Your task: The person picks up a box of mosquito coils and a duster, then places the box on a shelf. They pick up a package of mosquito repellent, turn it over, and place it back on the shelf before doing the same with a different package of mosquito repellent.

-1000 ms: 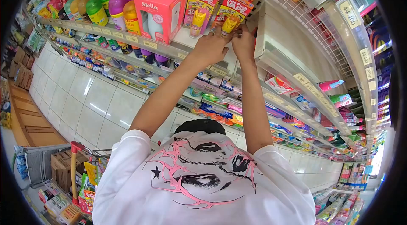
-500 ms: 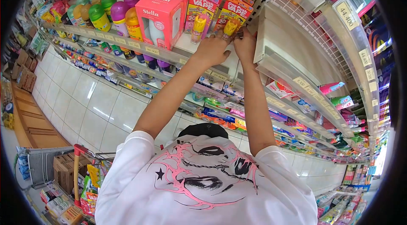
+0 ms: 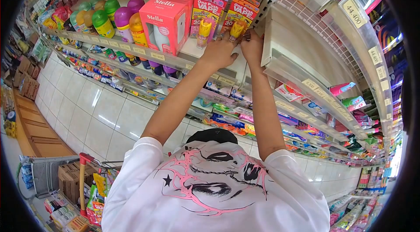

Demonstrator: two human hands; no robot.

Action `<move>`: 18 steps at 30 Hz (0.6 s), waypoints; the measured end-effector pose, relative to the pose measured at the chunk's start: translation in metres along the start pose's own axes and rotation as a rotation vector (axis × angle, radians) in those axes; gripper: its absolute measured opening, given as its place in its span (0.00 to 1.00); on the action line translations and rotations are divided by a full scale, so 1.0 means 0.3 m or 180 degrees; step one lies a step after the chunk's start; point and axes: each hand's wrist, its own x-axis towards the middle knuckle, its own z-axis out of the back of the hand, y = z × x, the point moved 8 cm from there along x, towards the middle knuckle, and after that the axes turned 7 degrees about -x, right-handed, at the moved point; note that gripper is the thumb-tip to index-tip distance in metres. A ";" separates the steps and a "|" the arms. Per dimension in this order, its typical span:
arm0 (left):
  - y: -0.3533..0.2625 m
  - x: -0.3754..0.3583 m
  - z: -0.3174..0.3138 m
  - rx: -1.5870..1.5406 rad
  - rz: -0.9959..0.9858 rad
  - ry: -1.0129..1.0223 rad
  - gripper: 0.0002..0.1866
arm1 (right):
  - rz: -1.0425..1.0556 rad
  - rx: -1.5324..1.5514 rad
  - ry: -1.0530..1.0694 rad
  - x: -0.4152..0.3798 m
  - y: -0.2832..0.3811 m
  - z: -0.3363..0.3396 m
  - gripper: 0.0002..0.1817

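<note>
Two One Push Vape packs stand on the white shelf at the upper middle, each with a yellow-capped bottle at its front. On the right Vape pack (image 3: 240, 13), my left hand (image 3: 218, 52) has its fingertips at the lower front, thumb set apart from them. My right hand (image 3: 252, 49) is at that pack's lower right corner with curled fingers, partly hidden. Just left of my left hand is the other Vape pack (image 3: 207, 9). Pink Stella boxes (image 3: 168, 15) stand further left along the shelf.
Green, purple and orange capped bottles (image 3: 103, 24) line the shelf's left part. A shelf edge with price tags (image 3: 313, 87) runs close by my right forearm. Lower shelves hold many packets. At lower left is a cart (image 3: 83, 184) beside cardboard boxes (image 3: 74, 178).
The view has shifted slightly. Both hands stay at the right Vape pack, with barely any visible movement of the fingers or the pack.
</note>
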 end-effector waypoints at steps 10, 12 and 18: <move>0.001 -0.007 0.010 0.0032 0.0000 0.0003 0.28 | 0.0133 0.0177 -0.0092 -0.010 -0.003 0.003 0.08; -0.008 -0.031 0.039 0.0036 0.0103 0.0148 0.27 | 0.0135 0.0427 -0.0119 -0.037 -0.013 0.016 0.09; -0.130 -0.405 0.301 -0.1785 -0.0347 -0.0921 0.09 | 0.0330 0.0703 0.0158 -0.336 0.223 0.176 0.10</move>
